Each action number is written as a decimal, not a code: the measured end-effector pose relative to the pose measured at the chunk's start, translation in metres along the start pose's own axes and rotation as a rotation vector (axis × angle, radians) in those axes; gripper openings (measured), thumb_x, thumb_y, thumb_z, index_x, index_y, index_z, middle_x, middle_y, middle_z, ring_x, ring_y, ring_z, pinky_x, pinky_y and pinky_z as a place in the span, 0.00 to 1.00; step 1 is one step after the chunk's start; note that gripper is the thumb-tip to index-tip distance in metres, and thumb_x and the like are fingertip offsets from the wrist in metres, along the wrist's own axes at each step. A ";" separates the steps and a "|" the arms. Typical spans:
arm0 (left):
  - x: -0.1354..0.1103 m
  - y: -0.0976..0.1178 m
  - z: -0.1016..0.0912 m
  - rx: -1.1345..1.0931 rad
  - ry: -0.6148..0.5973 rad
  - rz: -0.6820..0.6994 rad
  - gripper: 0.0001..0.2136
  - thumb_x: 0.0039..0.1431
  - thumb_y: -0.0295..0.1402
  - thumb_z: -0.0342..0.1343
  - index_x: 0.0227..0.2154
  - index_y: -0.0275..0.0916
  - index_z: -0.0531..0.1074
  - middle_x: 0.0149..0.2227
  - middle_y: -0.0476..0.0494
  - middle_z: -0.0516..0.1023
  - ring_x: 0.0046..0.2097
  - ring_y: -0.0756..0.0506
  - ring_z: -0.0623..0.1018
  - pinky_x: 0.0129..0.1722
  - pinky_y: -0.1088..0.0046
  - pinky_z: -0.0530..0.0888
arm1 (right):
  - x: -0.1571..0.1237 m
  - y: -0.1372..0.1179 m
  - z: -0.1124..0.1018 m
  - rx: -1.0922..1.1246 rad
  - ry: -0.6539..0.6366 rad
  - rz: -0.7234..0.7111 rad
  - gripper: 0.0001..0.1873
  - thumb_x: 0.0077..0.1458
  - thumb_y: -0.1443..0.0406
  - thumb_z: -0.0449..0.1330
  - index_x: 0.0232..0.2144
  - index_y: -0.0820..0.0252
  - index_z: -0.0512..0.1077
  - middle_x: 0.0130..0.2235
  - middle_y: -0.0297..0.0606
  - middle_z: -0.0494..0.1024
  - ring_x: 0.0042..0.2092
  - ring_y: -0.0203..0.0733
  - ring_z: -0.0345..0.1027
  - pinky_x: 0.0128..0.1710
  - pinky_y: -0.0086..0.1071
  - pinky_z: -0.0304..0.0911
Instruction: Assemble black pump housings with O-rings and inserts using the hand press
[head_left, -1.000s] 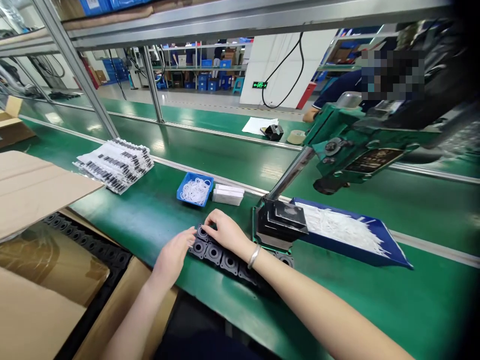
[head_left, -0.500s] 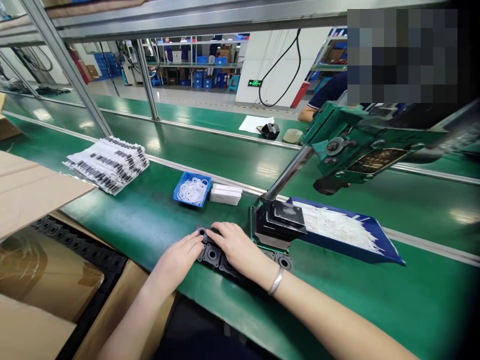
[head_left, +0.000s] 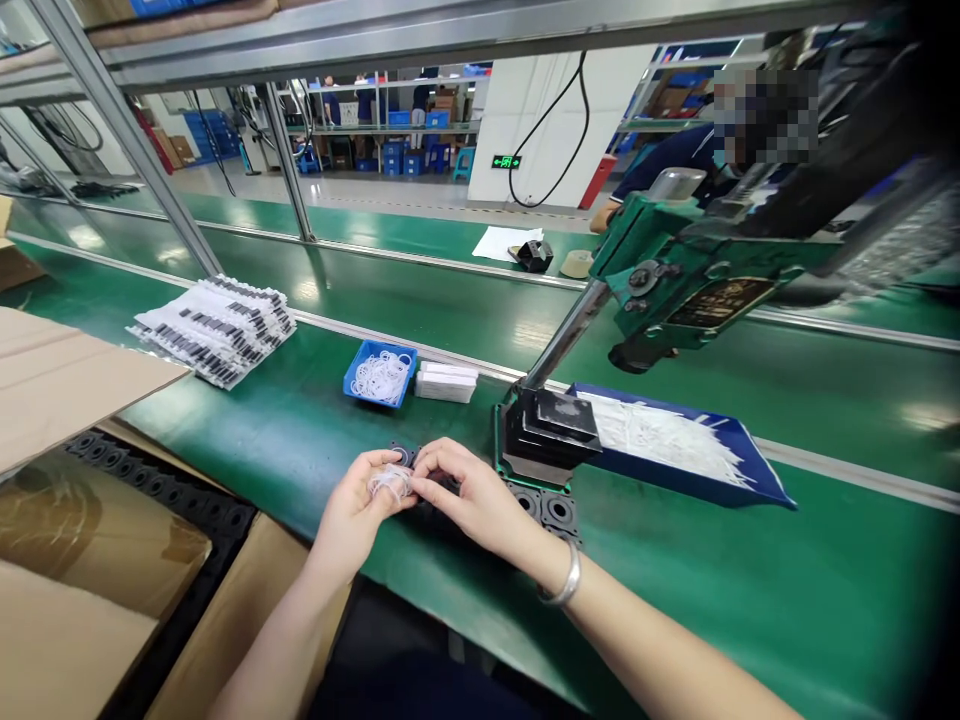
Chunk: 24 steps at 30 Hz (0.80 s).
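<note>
A small bunch of thin white rings (head_left: pixel 390 482) sits in my left hand (head_left: pixel 352 515), its fingers curled around it. My right hand (head_left: pixel 472 495) meets it there, thumb and fingertips pinched at the right edge of the bunch. Under and behind both hands lies a row of black square parts (head_left: pixel 559 511) with round holes, mostly covered by the hands. Beyond them stands a blue tray (head_left: pixel 347 385) of similar white rings. A hand press (head_left: pixel 536 435) with a black block and green head rises right of my right hand.
White blocks (head_left: pixel 445 382) lie beside the tray. A blue scoop-shaped bin (head_left: pixel 765 480) holds white strips. Stacked black-and-white pieces (head_left: pixel 217 325) lie at left, near an open cardboard box (head_left: pixel 90 370) of black parts. A person (head_left: pixel 667 165) sits across the bench.
Both hands have lifted from the black parts. White rings now show in my left hand, and my right fingertips have closed at them. The view has shifted slightly.
</note>
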<state>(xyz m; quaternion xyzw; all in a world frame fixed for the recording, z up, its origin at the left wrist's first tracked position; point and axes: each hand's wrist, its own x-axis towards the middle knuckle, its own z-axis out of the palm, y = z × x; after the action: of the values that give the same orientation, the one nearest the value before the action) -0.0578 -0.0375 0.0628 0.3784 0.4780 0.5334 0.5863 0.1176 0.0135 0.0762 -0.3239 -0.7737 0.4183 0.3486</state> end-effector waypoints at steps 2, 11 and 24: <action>-0.002 0.000 0.002 -0.004 -0.015 -0.019 0.21 0.53 0.44 0.67 0.46 0.39 0.72 0.42 0.43 0.78 0.44 0.44 0.79 0.48 0.63 0.80 | -0.001 0.002 0.000 0.012 0.020 0.019 0.14 0.64 0.56 0.59 0.30 0.58 0.72 0.38 0.38 0.73 0.42 0.40 0.69 0.44 0.34 0.66; -0.004 -0.011 0.004 0.075 -0.107 -0.003 0.20 0.57 0.43 0.64 0.48 0.39 0.71 0.43 0.41 0.80 0.41 0.44 0.81 0.46 0.64 0.80 | -0.002 0.001 -0.003 0.011 0.016 -0.006 0.10 0.62 0.57 0.61 0.36 0.57 0.75 0.43 0.39 0.70 0.45 0.41 0.67 0.45 0.35 0.66; 0.001 -0.008 -0.004 0.072 -0.038 -0.054 0.18 0.55 0.45 0.65 0.39 0.36 0.74 0.38 0.42 0.82 0.43 0.40 0.83 0.45 0.62 0.81 | 0.000 0.003 -0.003 0.202 0.227 0.058 0.11 0.62 0.57 0.61 0.32 0.58 0.73 0.35 0.38 0.76 0.38 0.40 0.71 0.42 0.34 0.66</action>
<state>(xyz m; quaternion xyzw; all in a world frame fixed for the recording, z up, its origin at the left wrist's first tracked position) -0.0594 -0.0375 0.0543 0.3962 0.4956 0.4926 0.5956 0.1206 0.0157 0.0742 -0.3546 -0.6737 0.4645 0.4523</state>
